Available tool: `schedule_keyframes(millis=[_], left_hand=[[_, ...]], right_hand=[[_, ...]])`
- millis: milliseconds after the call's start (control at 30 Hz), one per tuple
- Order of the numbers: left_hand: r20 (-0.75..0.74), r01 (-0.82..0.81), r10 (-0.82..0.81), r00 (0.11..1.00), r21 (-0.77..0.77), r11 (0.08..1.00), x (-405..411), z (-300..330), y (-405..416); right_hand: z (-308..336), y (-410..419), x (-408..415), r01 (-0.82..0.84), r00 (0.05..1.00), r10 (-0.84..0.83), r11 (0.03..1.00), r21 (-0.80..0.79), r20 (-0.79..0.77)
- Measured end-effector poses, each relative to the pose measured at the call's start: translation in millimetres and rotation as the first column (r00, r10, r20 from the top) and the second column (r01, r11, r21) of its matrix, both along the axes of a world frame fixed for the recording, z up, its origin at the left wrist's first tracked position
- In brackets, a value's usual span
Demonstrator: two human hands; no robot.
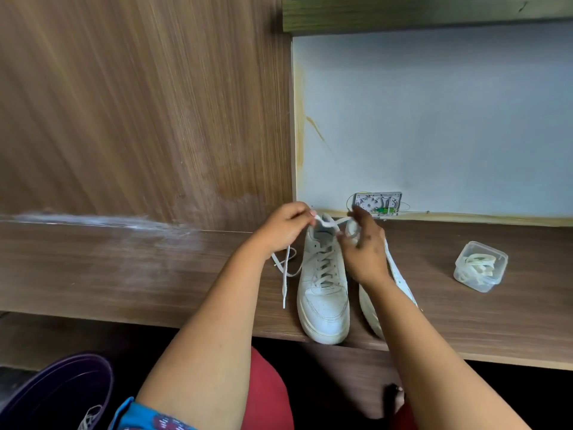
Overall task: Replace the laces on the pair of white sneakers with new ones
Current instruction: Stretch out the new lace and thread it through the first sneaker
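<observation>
The flat white lace (330,223) crosses above the tongue of the laced white leather sneaker (322,293), which stands on the brown wooden desk (155,268) with its partner (400,274) beside it. My left hand (283,232) pinches one end and my right hand (362,246) curls round the other. The lace looks soft, limp and light, so I judge it best held near the tips. A clear plastic box of laces (480,265) sits well apart.

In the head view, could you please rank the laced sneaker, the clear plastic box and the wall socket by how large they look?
1. Laced sneaker, clearly largest.
2. Clear plastic box and wall socket look about alike; the socket sits farther back and the right hand partly hides it, so I would not rank them.
</observation>
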State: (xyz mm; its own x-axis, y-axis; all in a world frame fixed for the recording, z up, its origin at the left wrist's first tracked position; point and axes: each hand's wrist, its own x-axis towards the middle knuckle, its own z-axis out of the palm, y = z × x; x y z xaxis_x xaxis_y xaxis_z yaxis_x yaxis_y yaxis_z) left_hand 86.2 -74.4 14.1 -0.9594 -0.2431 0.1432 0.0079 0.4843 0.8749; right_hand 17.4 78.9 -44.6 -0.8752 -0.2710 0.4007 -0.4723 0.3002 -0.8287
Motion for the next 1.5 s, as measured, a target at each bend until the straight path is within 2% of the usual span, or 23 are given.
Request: schedule_keyframes(millis=[67,100,167,267,367,433,467,500,567,633,700,767,833,900,967,1033,1067,1133,1233,1267,1333,1400,1500], left_hand=[[0.041,0.042,-0.040,0.998,-0.028,0.999,-3,-5,7],[0.041,0.035,-0.034,0.999,-0.030,0.999,-4,-7,9],[0.026,-0.007,0.007,1.000,-0.015,1.000,-4,-6,7],[0.027,-0.026,0.026,0.999,-0.010,1.000,0,-2,-1],[0.052,-0.015,0.017,0.999,-0.027,1.000,1,-6,-4],[0.079,0.004,-0.001,0.997,-0.042,0.999,-2,-9,0],[0.089,0.021,-0.016,0.996,-0.056,0.998,-4,-12,3],[0.093,0.033,-0.026,0.995,-0.074,0.997,-7,-14,9],[0.078,0.037,-0.029,0.997,-0.106,0.994,-12,-17,19],[0.052,0.024,-0.017,0.999,-0.134,0.991,-17,-19,23],[0.064,0.001,0.009,0.998,-0.154,0.988,-19,-22,18],[0.065,-0.018,0.028,0.998,-0.142,0.990,-18,-24,8],[0.047,-0.027,0.034,0.998,-0.126,0.992,-15,-28,-1],[0.058,-0.009,0.015,0.998,-0.106,0.994,-15,-30,-3],[0.061,-0.005,0.012,0.998,-0.110,0.994,-18,-33,0],[0.047,-0.019,0.022,0.999,-0.075,0.997,-21,-35,7],[0.043,-0.024,0.026,0.999,-0.033,0.999,-23,-35,10],[0.033,-0.071,0.069,0.997,0.078,0.994,-25,-33,11],[0.018,-0.263,0.267,0.964,0.252,0.931,-28,-37,3],[0.029,-0.341,0.343,0.939,0.225,0.913,-30,-41,1],[0.065,-0.452,0.454,0.889,-0.045,0.891,-34,-49,2],[0.137,-0.444,0.489,0.861,-0.265,0.856,-35,-52,11],[0.238,-0.405,0.474,0.848,-0.286,0.869,-42,-52,16]], right_hand=[[4,-5,8,-0.122,0.981,0.132,0.989,0.078,-0.139],[5,-7,10,-0.100,0.975,0.117,0.990,0.099,-0.190],[-1,-6,6,0.041,0.973,-0.018,0.994,0.097,-0.230],[-6,3,-6,0.194,0.980,-0.190,0.977,0.084,-0.056],[-4,10,-13,0.406,0.905,-0.408,0.913,0.044,0.121],[-4,15,-13,0.537,0.835,-0.536,0.843,0.035,0.124],[-7,16,-13,0.557,0.828,-0.557,0.830,0.018,0.068],[-7,16,-10,0.521,0.853,-0.521,0.853,-0.013,-0.011],[-9,9,-4,0.244,0.958,-0.246,0.969,-0.032,-0.146],[-11,-1,5,0.005,0.977,0.011,0.997,0.072,-0.213],[-15,-6,3,0.021,0.976,-0.003,0.996,0.083,-0.216],[-18,-1,-8,0.153,0.984,-0.150,0.988,0.018,-0.097],[-23,9,-23,0.233,0.972,-0.233,0.971,0.049,-0.014],[-20,15,-26,0.183,0.979,-0.166,0.972,0.148,-0.121],[-14,12,-20,0.012,0.965,0.048,0.974,0.225,-0.259],[-8,5,-7,-0.217,0.948,0.259,0.951,0.220,-0.185],[-8,3,-6,-0.260,0.943,0.292,0.945,0.199,-0.158],[-12,-1,-8,-0.204,0.964,0.219,0.973,0.108,-0.152],[-13,0,-14,-0.075,0.993,0.073,0.997,-0.017,-0.094],[-12,1,-16,-0.023,0.995,0.022,1.000,-0.012,-0.101],[-13,3,-19,0.035,0.987,-0.026,0.998,0.056,-0.161],[-16,1,-21,0.025,0.978,0.008,0.987,0.157,-0.210],[-23,-8,-20,-0.010,0.970,0.070,0.968,0.253,-0.232]])
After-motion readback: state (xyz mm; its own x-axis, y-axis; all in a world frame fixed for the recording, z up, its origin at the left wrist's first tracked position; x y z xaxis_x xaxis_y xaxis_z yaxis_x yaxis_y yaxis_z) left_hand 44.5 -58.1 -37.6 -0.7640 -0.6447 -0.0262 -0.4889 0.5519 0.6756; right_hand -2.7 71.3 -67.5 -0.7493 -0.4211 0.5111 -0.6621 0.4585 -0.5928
